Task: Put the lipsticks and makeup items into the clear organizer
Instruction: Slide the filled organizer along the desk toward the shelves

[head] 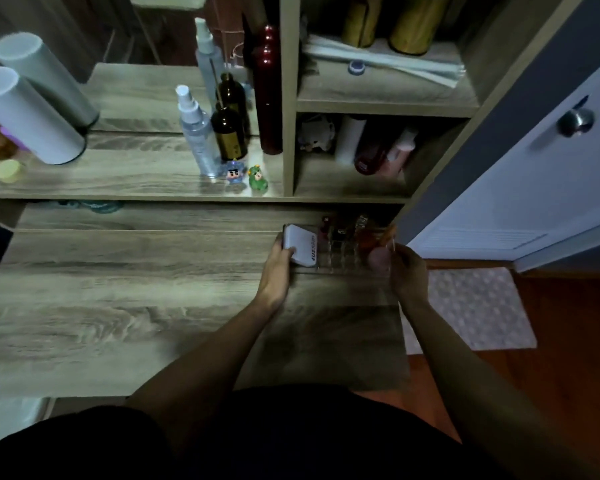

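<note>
Clear organizer (343,258) at 3 o'clock on the wooden desk (118,289), under the shelf. Several lipsticks (340,230) already slotted in its rear cells; front cells look empty. Left hand (279,258) pinches a white compact (300,245) at the organizer's left end. Right hand (407,271) grips the organizer's right wall. No loose items visible: task judged nearly done.

White compact (300,247), grey woodgrain table (118,289), dark-red bottle (268,91).

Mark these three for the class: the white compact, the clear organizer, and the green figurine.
white compact (300,247), head view, on its flat white lid.
clear organizer (340,261), head view, on its front empty cells.
green figurine (258,181), head view, on its body.
</note>
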